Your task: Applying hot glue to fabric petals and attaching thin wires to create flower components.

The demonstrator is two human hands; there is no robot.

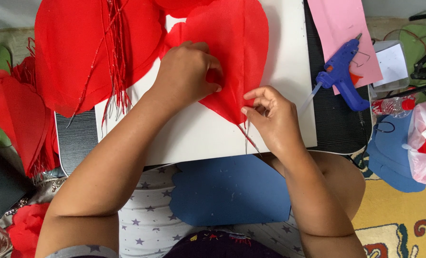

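While both hands work the same piece, the red fabric heart (234,57) lies flat on the white board (198,138), lobes toward 12 o'clock, point toward 6 o'clock. Long axis runs roughly 12 to 6, tilted a little so the tip ends near 5 o'clock, right by the right hand.

Left hand (186,67) sits on the heart's left half, fingers curled, pinching or pressing the cloth near its 9 o'clock edge; fingertips partly buried in fabric, so clenched on the cloth as far as can be told. Right hand (270,114) is at the heart's lower right edge, thumb and forefinger closed on the hem just above the tip. Loose threads (249,138) trail from the tip toward 6 o'clock, just beside the right hand's knuckles.

Key relation: tip lies at 9 o'clock from the right hand's pinch, touching it; the left hand is up-axis, toward 11 o'clock from the tip. Right hand is nearer the tip, left hand nearer the lobes. A centre crease runs along the long axis between the two hands.

Around: more red fabric hearts (93,48) at 10 o'clock, overlapping the board's top left corner; blue glue gun (342,74) at 3 o'clock on a pink sheet (339,33), well apart; blue foam sheet (229,191) on the lap at 6 o'clock.
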